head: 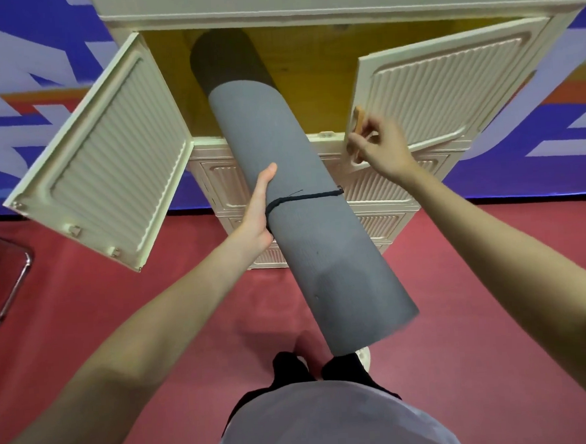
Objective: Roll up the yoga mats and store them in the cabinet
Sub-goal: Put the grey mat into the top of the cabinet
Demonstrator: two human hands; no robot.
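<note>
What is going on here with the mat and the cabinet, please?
A person is sliding a rolled grey mat into the open cabinet. The left hand holds the mat by its black tie, with the far end already inside. The right hand grips the right door at its handle. The left door hangs open.

Both forearms were bare, reaching up from the lower corners toward frame centre. Left hand (257, 212) sat mid-frame, palm against the side of the rolled mat (304, 200), thumb up along it, fingers wrapped underneath out of view. Right hand (379, 146) was higher, right of centre, wrist bent, fingertips pinching the door handle (358, 119). Feet showed at bottom centre.
</note>
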